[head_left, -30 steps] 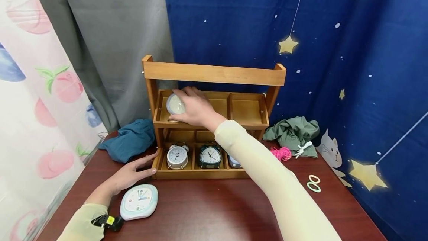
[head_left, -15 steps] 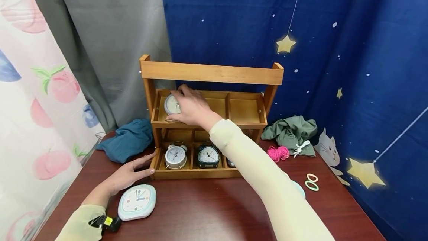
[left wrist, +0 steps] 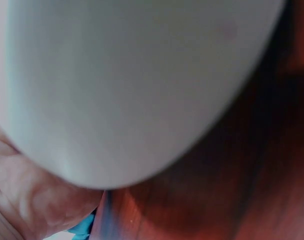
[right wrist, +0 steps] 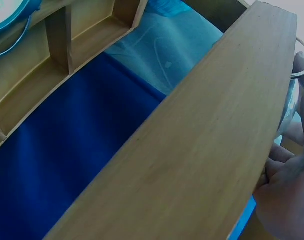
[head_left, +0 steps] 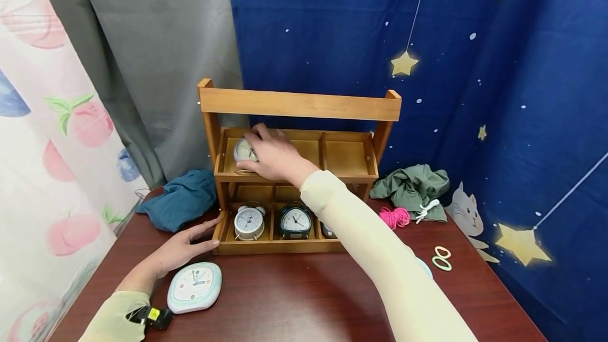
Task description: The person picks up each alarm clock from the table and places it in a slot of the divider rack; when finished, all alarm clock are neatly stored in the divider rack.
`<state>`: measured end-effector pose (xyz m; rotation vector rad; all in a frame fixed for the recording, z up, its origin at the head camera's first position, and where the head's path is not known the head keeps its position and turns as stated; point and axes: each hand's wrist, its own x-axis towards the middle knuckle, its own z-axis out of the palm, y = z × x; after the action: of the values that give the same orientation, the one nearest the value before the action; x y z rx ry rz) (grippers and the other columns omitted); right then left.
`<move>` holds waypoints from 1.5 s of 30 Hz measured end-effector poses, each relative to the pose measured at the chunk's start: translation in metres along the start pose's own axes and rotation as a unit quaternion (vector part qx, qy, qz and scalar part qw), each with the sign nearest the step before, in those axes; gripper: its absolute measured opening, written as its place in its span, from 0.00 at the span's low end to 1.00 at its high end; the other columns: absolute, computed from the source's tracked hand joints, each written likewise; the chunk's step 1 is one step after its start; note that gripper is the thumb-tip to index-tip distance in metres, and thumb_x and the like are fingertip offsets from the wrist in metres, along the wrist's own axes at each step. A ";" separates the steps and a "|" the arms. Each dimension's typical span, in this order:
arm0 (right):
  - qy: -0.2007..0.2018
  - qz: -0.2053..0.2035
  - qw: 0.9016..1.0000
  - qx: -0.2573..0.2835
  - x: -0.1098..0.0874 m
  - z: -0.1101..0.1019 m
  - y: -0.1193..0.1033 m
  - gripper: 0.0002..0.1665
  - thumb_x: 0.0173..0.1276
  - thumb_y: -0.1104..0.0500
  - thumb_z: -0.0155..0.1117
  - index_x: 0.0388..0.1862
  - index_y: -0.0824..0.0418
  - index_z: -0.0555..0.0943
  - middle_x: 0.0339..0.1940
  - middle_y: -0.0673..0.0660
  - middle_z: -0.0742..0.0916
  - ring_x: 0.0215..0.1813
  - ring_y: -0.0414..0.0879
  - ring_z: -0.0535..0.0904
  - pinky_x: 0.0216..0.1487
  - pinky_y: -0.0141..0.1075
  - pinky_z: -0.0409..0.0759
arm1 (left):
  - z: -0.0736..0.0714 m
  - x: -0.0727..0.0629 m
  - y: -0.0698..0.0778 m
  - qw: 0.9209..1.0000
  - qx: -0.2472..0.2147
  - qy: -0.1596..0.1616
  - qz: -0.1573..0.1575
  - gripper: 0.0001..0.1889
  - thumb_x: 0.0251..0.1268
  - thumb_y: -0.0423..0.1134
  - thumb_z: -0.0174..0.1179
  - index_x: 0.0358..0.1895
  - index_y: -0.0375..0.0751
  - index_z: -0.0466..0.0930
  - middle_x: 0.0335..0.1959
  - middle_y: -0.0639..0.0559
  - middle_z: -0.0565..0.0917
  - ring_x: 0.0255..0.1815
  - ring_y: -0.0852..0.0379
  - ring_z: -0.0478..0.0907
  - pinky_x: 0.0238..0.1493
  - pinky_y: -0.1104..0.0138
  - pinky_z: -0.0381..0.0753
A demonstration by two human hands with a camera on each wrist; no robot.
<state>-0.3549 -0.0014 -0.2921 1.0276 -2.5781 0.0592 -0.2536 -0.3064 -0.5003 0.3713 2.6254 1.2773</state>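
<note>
In the upper left compartment of a wooden two-tier shelf point(head_left: 299, 103), my right hand point(head_left: 277, 158) grips a round, pale-rimmed alarm clock point(head_left: 244, 150). Its thumb and fingers curl round the clock's sides, and the hand covers part of the face. My left hand point(head_left: 179, 249) rests its extended fingers on the shelf's lower left side. Just below that hand lies a white and mint clock point(head_left: 195, 287), whose pale body point(left wrist: 117, 95) fills much of the left wrist view. A silver twin-bell alarm clock point(head_left: 249, 223) and a dark green alarm clock point(head_left: 295, 220) stand in lower compartments.
Behind my right sleeve, a blue clock point(head_left: 327, 231) and a light blue object point(head_left: 424, 268) are partly hidden. Teal cloth point(head_left: 182, 199) lies left of the shelf. To the right are a green cloth bag point(head_left: 410, 189), pink cord point(head_left: 395, 218) and two hair ties point(head_left: 442, 258).
The head view has shifted slightly, revealing the light blue object's edge beside my sleeve. The held clock leans a little differently under my right hand. My left hand stays on the shelf.
</note>
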 end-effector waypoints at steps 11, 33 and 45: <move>0.061 -0.064 0.989 0.121 -0.119 -0.017 0.030 0.51 0.80 0.32 0.69 0.89 0.58 0.67 0.84 0.61 0.72 0.83 0.55 0.69 0.82 0.53 0.70 | 0.004 -0.001 -0.001 1.000 -0.010 -0.003 -0.005 0.43 0.80 0.61 0.68 0.90 0.55 0.63 0.88 0.35 0.63 0.87 0.28 0.59 0.77 0.30 0.68; -0.105 0.111 0.968 0.199 -0.411 0.017 0.130 0.56 0.61 0.32 0.87 0.84 0.48 0.76 0.81 0.61 0.75 0.76 0.61 0.74 0.62 0.57 0.84 | -0.001 -0.002 0.001 1.000 -0.010 -0.003 0.004 0.42 0.80 0.61 0.68 0.90 0.57 0.63 0.89 0.37 0.62 0.88 0.28 0.57 0.78 0.31 0.68; -0.183 0.139 0.912 0.341 -0.437 0.028 0.151 0.60 0.56 0.47 0.91 0.85 0.55 0.71 0.75 0.59 0.79 0.68 0.44 0.72 0.59 0.40 0.80 | -0.001 -0.004 0.001 1.000 -0.005 0.000 0.008 0.42 0.80 0.62 0.67 0.90 0.58 0.62 0.89 0.37 0.63 0.88 0.29 0.57 0.78 0.31 0.68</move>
<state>-0.1725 0.3920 -0.4560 0.9293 -3.1169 0.9894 -0.2505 -0.3079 -0.4990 0.3913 2.6192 1.2946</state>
